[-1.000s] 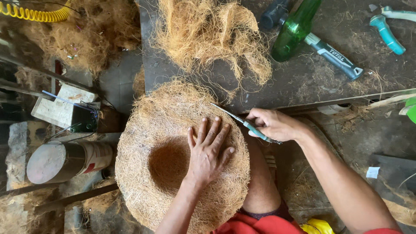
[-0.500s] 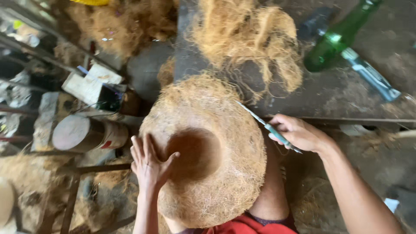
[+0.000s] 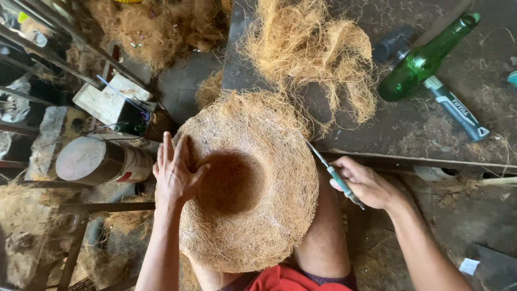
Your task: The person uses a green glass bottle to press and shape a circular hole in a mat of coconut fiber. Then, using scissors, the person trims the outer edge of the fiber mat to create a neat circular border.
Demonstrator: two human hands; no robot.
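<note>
Both hands are busy on a coir-fibre hat (image 3: pixel 253 188) resting on the person's knee: the left hand (image 3: pixel 175 175) lies flat with fingers spread on the brim's left side, just beside the sunken crown, while the right hand (image 3: pixel 366 183) is closed around a teal-handled tool (image 3: pixel 334 175) whose thin metal tip touches the brim's right edge. Beyond the hat runs a dark, dusty bench (image 3: pixel 431 129), strewn with fibre scraps; a loose tuft of coir (image 3: pixel 312 54) lies on it and touches the hat's far rim. A green glass bottle (image 3: pixel 425 59) lies tilted on the bench, well apart from the right hand, with a grey-handled tool (image 3: pixel 458 116) just beside it. To the left, near the left hand, a metal can (image 3: pixel 99 160) lies on its side among metal bars, with more coir heaped behind it. Open floor shows to the lower right.
</note>
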